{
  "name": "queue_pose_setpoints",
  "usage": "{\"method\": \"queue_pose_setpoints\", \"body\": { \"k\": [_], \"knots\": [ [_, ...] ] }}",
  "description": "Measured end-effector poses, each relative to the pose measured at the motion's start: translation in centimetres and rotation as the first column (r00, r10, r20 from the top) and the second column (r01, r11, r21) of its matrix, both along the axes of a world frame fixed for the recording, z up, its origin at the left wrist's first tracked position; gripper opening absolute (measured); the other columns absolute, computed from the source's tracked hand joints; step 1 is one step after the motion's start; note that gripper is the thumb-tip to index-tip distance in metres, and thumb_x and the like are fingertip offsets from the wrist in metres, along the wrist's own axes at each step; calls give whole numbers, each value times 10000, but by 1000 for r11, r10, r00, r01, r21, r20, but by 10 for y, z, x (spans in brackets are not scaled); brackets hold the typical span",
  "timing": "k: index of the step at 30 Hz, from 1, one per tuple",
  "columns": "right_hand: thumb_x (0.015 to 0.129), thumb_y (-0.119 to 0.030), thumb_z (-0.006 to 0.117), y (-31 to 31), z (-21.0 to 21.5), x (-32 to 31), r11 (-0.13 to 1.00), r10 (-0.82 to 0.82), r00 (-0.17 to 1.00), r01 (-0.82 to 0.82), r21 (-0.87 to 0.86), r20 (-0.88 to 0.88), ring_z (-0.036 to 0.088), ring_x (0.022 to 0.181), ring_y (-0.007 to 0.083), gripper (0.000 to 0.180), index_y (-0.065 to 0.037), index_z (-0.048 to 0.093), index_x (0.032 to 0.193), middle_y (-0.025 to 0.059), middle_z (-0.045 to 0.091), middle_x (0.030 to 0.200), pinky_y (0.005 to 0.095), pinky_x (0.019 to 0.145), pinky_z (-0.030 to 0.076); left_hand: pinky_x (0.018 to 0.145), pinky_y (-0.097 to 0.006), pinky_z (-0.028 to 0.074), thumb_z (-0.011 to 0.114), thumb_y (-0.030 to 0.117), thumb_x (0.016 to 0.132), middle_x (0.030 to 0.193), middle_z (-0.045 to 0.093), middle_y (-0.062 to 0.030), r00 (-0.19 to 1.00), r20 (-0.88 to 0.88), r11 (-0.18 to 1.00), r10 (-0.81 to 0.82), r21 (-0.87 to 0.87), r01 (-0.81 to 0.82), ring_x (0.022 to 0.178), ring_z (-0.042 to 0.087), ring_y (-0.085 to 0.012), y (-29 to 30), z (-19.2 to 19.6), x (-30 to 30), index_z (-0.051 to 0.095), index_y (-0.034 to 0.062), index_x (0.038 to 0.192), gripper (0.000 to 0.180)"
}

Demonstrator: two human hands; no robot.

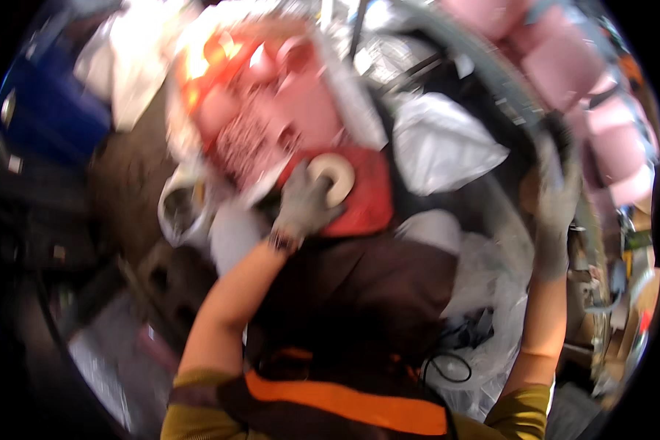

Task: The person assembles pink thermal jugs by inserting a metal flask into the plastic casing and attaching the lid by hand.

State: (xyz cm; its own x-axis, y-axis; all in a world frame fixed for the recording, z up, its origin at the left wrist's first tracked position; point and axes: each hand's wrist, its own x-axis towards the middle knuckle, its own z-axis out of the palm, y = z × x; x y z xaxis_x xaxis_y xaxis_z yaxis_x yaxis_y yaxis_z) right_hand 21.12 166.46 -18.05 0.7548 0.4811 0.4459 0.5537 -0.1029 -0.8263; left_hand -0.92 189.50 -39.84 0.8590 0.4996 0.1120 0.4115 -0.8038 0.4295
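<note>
My left hand, in a grey work glove, is closed on a cream-coloured ring that looks like a roll of tape. Beneath the roll is a red flat-topped surface, close in front of my knees. Out to the right, my gloved right hand reaches up at the edge of a bench. A dark shape is at its fingertips, too blurred to name. Motion smears those fingers, so their grip does not show.
A large clear bag of pink pieces stands ahead. To its right lies a white plastic bag. Pink blocks are stacked on the bench. A blue bin stands far left, and a small bag-lined container sits by my left knee.
</note>
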Motion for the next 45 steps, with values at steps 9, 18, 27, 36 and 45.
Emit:
{"method": "queue_pose_setpoints", "body": {
  "k": [9, 18, 27, 36, 45],
  "knots": [
    [883, -448, 638, -26, -155, -236, 67, 528, 392, -903, -423, -753, 639, 952, 323, 416, -70, 645, 1055, 174, 665, 968, 396, 842, 484, 831, -363, 496, 668, 290, 869, 995, 680, -144, 977, 176, 705, 120, -708, 41, 934, 648, -279, -13, 87, -144, 670, 52, 1079, 317],
    [877, -96, 686, -23, -145, -266, 591, 359, 15, -778, 215, -933, 522, 779, 65, 194, -34, 632, 1052, -25, 600, 902, 246, 723, 465, 772, -279, 504, 700, 263, 878, 944, 672, -82, 993, -100, 511, -64, -858, -54, 830, 619, -129, -90, 103, -253, 637, 7, 1099, 344],
    [910, -141, 662, 12, -117, -298, 502, 681, 162, -814, 294, -714, 524, 654, 69, 141, -30, 632, 992, 1, 574, 806, 231, 606, 439, 572, -207, 392, 618, 254, 919, 772, 626, 48, 987, -47, 153, 151, -986, -71, 650, 521, -41, -137, 116, -270, 709, 82, 912, 195],
    [937, -229, 602, -28, -143, -274, 277, 624, 224, -959, -56, -749, 642, 867, 201, 257, -20, 635, 1083, 103, 673, 955, 323, 804, 498, 847, -391, 500, 476, 364, 968, 1103, 696, -125, 827, -533, 789, -181, -580, -201, 993, 665, -300, -186, -25, -430, 596, 42, 1228, 431],
    [917, -403, 585, 35, -70, -353, -267, 823, -279, -959, 96, -494, 627, 1026, 300, 460, -38, 586, 1197, 164, 651, 1083, 374, 864, 493, 836, -450, 514, 589, 425, 880, 939, 701, -177, 579, -782, 911, 232, -34, -412, 915, 663, -365, -58, 51, -382, 681, 64, 1032, 403]
  ]
}}
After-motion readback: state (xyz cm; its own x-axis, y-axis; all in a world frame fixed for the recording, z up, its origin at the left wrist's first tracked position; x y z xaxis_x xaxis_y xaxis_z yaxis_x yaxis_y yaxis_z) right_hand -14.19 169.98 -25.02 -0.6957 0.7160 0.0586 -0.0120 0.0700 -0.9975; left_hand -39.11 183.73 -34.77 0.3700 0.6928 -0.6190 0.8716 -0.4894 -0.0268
